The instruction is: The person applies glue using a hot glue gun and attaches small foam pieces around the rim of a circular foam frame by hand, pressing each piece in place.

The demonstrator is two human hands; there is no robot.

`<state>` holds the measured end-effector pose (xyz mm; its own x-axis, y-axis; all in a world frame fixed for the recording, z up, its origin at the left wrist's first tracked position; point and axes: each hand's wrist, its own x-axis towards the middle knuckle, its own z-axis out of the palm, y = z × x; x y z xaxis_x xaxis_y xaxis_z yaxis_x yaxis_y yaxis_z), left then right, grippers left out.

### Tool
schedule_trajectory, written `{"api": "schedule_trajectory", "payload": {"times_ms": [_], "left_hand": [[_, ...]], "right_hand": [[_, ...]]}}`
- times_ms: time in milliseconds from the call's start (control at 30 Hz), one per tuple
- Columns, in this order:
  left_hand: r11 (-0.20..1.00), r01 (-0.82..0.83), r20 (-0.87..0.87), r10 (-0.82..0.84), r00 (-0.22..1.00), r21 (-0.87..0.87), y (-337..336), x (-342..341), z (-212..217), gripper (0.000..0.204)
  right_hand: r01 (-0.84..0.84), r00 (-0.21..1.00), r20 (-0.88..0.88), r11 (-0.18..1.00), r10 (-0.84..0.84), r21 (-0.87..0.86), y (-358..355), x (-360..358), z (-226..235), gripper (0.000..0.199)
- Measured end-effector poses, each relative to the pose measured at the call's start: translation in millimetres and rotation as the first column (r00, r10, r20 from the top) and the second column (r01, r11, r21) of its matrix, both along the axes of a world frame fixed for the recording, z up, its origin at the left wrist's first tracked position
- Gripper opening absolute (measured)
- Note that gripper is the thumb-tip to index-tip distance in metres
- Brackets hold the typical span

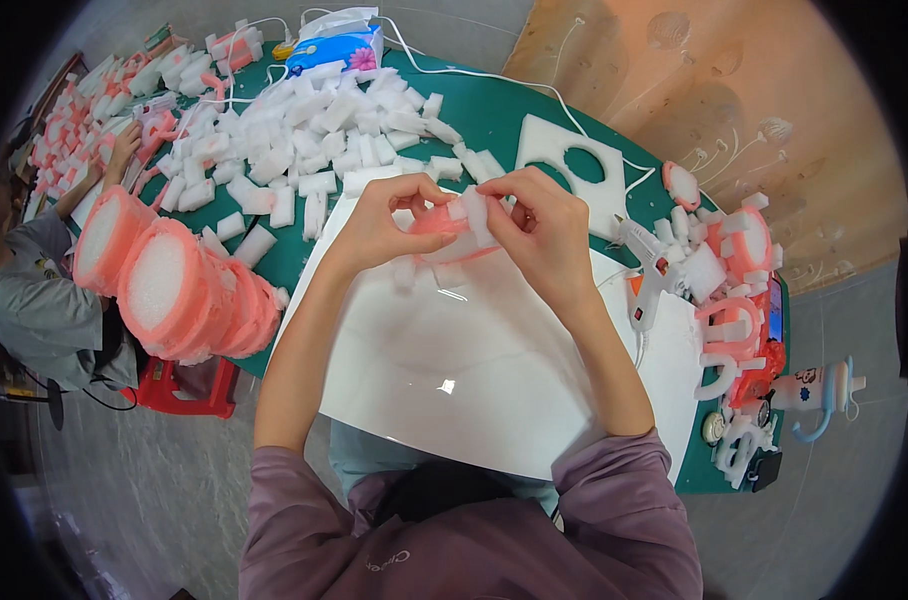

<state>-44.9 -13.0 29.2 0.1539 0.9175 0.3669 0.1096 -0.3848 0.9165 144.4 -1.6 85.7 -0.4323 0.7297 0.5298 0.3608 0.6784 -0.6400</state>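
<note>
Above a glossy white sheet, my two hands meet over a small curved piece of pink foam. Thumb and fingers of my left hand are closed on the pink piece from its left side. My right hand pinches a white foam block against the pink foam's right end. The fingers partly cover both pieces, so I cannot tell whether they are joined. A white hot glue gun lies to the right of my right hand.
Loose white foam blocks heap across the green table. Pink-rimmed foam rounds stack at left, beside a co-worker. A foam sheet with round holes lies beyond my right hand. More pink foam parts crowd the right edge.
</note>
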Motion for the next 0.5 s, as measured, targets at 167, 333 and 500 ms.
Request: {"api": "schedule_trajectory", "payload": {"times_ms": [167,333,500], "left_hand": [[1.0,-0.011,-0.031,0.011,0.999,0.005,-0.4,-1.5,1.1,0.028],[1.0,-0.017,-0.045,0.018,0.999,0.013,0.4,-1.9,1.5,0.027],[1.0,0.006,0.01,-0.006,1.0,0.026,5.6,-9.3,-4.9,0.027]], "right_hand": [[-0.025,0.998,-0.05,0.998,0.022,-0.058,4.5,-0.3,-3.6,0.01],[-0.06,0.997,-0.057,0.998,0.059,-0.006,7.4,-1.6,-7.8,0.01],[-0.16,0.983,-0.083,0.985,0.166,0.065,11.2,-1.6,-9.0,0.014]]}}
